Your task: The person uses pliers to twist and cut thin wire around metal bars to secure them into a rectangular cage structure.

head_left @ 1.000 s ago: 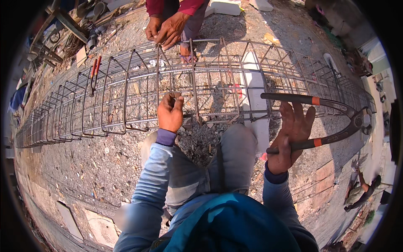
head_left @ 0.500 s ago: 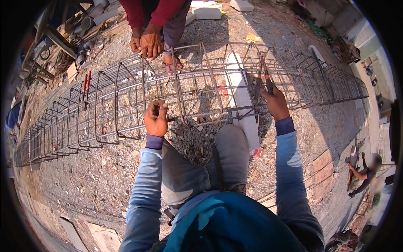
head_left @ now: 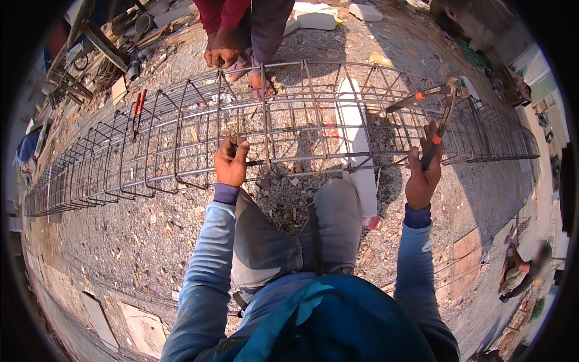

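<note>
the long-handled cutters (head_left: 447, 117) are over the right part of the wire cage (head_left: 179, 136), held by one handle in the right hand (head_left: 423, 180), whose fingers are curled closed around it; the other handle slants loose to the left, so the tool is spread, probably because only one hand has it. the left hand (head_left: 231, 161) is at the cage's near side, fingers bent in toward the thumb, perhaps to pinch or steady something, though i cannot tell whether anything is between them. a white block (head_left: 354, 130) runs crosswise under the bars, maybe as a prop. red-handled pliers (head_left: 138, 107) rest against the cage further left, likely for easy reach. across it are a co-worker's hands (head_left: 223, 49), close to the far top bar.
</note>
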Motion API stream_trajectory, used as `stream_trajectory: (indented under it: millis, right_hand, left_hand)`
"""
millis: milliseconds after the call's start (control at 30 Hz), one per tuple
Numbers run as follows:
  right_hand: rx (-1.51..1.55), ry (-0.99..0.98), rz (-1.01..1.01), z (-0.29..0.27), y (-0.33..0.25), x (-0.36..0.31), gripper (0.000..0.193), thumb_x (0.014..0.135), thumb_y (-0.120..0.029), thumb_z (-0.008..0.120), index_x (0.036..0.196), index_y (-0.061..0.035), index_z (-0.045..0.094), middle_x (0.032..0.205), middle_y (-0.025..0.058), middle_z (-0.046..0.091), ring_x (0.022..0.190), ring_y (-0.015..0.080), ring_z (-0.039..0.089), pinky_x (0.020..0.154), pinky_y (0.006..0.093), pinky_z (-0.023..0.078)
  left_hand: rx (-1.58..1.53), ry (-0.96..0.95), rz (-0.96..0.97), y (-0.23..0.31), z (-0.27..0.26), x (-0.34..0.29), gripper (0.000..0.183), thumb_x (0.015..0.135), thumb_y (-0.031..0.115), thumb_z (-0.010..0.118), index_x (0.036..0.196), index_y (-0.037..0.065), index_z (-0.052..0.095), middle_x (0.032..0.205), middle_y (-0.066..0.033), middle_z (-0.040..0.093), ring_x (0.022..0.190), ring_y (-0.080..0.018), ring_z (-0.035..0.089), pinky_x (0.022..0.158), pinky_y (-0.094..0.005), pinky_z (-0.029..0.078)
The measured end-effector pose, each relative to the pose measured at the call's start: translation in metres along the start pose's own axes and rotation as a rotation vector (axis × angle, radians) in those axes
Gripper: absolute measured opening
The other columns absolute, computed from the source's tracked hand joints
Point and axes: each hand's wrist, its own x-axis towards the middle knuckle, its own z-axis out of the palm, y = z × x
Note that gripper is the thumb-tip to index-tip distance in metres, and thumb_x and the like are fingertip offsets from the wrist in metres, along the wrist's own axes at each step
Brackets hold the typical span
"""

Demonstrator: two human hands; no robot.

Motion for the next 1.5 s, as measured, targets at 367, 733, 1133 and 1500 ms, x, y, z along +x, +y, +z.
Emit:
stream_trajectory:
  millis: [367,733,1133,1500]
  right_hand:
    - [-0.092,-0.029,0.164,0.025,-0.006,0.02,0.044,0.09,-0.012,0.055,0.131,-0.001,0.043,0.081,0.0052,0.057,0.063,0.0133,0.052,0.06,0.0291,0.047]
    - [-1.037,-0.452,0.347,0.03,0.112,0.021,0.058,0.078,-0.034,0.066,0.126,-0.0058,0.05,0.116,0.0187,0.058,0.103,0.0365,0.059,0.09,0.0442,0.047]
    - [-0.782,-0.48,0.505,0.033,0.098,0.01,0.045,0.081,-0.036,0.063,0.112,-0.0038,0.062,0.09,0.0167,0.067,0.086,0.0317,0.064,0.077,0.0404,0.048]
    - [-0.952,-0.074,-0.24,0.044,0.095,-0.009,0.048,0.082,-0.026,0.066,0.12,0.0015,0.056,0.101,0.0189,0.062,0.093,0.0303,0.061,0.083,0.0373,0.046]
  left_hand:
    - [0.064,0.009,-0.017,-0.005,0.0,0.003,0.013,0.087,0.014,0.063,0.085,0.002,0.058,0.066,0.0019,0.053,0.059,-0.005,0.043,0.053,-0.0221,0.035]
    - [0.108,0.034,0.089,-0.014,-0.002,-0.003,0.013,0.087,0.015,0.063,0.086,0.003,0.059,0.06,0.0038,0.046,0.055,-0.0048,0.037,0.05,-0.0235,0.032]
    - [0.204,0.057,0.074,0.011,0.013,-0.05,0.017,0.088,0.02,0.06,0.087,0.003,0.059,0.056,-0.0059,0.053,0.048,-0.0118,0.048,0.049,-0.0286,0.041]
    - [0.112,-0.147,-0.084,0.024,0.017,-0.112,0.012,0.089,0.012,0.061,0.086,0.001,0.058,0.064,0.001,0.049,0.062,-0.0049,0.041,0.057,-0.0232,0.037]
